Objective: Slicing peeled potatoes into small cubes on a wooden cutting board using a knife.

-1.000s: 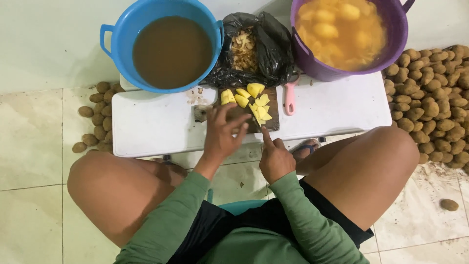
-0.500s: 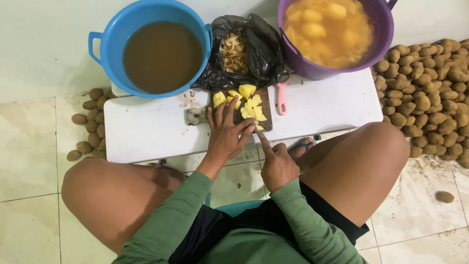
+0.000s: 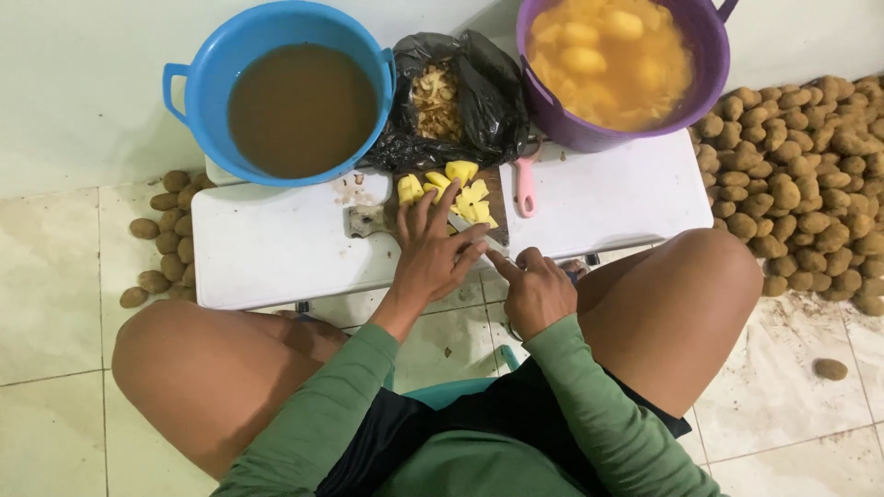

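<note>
Yellow cut potato pieces (image 3: 458, 190) lie on a small dark cutting board (image 3: 494, 191) on a low white table (image 3: 267, 244). My left hand (image 3: 435, 250) rests flat on the board, fingers spread over the pieces nearest me. Just right of it, my right hand (image 3: 534, 290) is closed on a knife (image 3: 479, 234) whose blade points toward the left hand's fingers. Both arms wear green sleeves.
A blue tub (image 3: 285, 87) of brown water stands at back left, a purple tub (image 3: 615, 64) of peeled potatoes in yellow water at back right. A black bag (image 3: 451, 97) of peels lies between them. A pink peeler (image 3: 526, 184) lies beside the board. Unpeeled potatoes (image 3: 801, 175) are heaped on the floor.
The view has shifted slightly. My left hand has moved forward over the cut pieces, and the right hand with the knife stays close beside it.
</note>
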